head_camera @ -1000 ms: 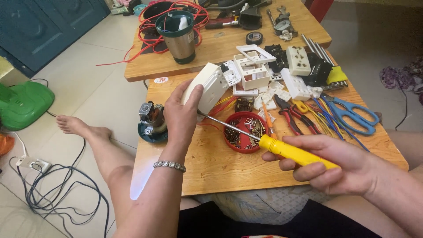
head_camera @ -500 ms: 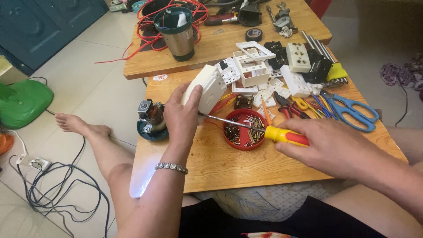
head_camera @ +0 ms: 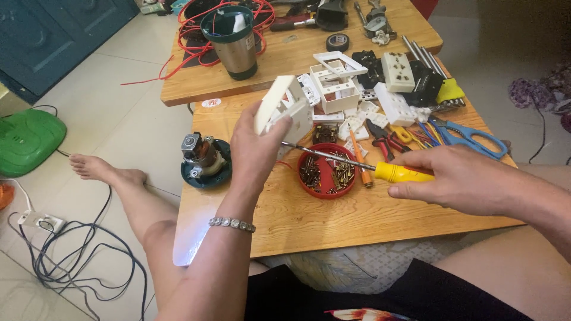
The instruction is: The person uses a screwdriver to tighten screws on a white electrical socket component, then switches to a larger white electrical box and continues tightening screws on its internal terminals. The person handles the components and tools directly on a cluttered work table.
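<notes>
Left hand (head_camera: 256, 148) clamps white plastic socket housing (head_camera: 284, 110) above the wooden table (head_camera: 309, 220), light, rigid, likely brittle—best held by its edges; right hand (head_camera: 458, 178) grips yellow-handled screwdriver (head_camera: 380, 169), tip at housing.

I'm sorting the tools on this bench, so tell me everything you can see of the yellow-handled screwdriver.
The screwdriver has a smooth yellow handle, plastic by its look, and a thin bare-metal shaft. The right hand grips the handle, hiding its rear end. It lies nearly level above the wooden table, the shaft passing over the red dish of screws. Its tip points at the white plastic socket box held tilted in the left hand; the tip itself is hidden.
</notes>
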